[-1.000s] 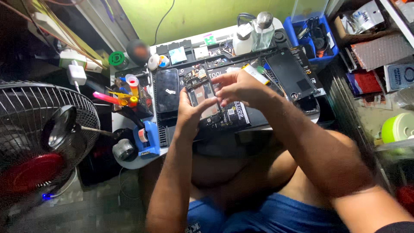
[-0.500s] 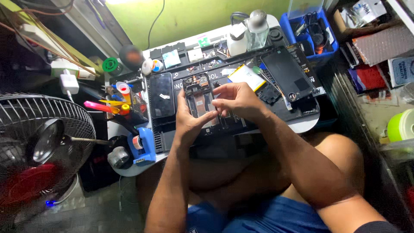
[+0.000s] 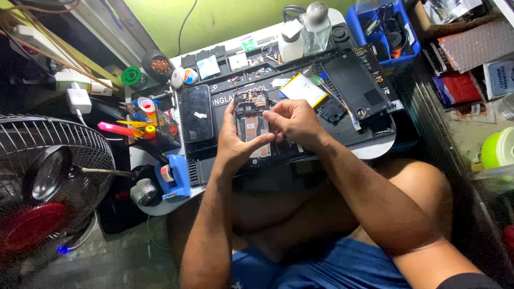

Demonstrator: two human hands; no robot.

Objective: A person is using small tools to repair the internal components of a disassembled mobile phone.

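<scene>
opened phone [image 3: 251, 120] now sits higher, left hand [image 3: 234, 144] and right hand [image 3: 292, 120] still grasping it.

The setting is a small, cramped phone-repair workbench, floor-level, with the person seated cross-legged at it. Evidence: a low white table [image 3: 375, 151] carries a dark repair mat [image 3: 300, 75]. On it lie an opened phone frame [image 3: 251, 120], a detached dark back cover [image 3: 353, 83], a separate phone [image 3: 197, 113], a loose battery [image 3: 302, 89] and solvent bottles [image 3: 305, 32]. A blue parts bin [image 3: 383, 29] sits behind. A fan [image 3: 43, 182] stands alongside.
</scene>
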